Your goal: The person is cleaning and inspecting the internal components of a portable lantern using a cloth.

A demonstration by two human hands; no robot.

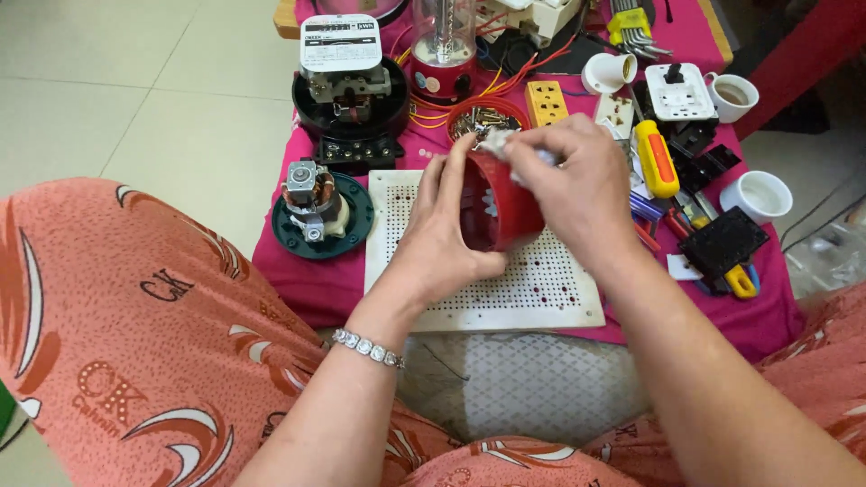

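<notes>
My left hand [442, 239] grips a red round plastic housing [498, 209] from its left side, holding it above a white perforated board [541, 289]. My right hand [577, 185] comes over the housing from the right and pinches a small whitish cloth or wad [498, 142] at the housing's top rim. A white toothed part shows inside the housing's open side. A sparkly bracelet [365, 347] circles my left wrist.
A low table with a magenta cloth [307, 280] holds a small motor on a dark green base [316, 212], a black meter unit [350, 86], a red bowl of screws [483, 115], a yellow socket [546, 101], a yellow-orange screwdriver [657, 158], white cups [758, 194], and hex keys [631, 27].
</notes>
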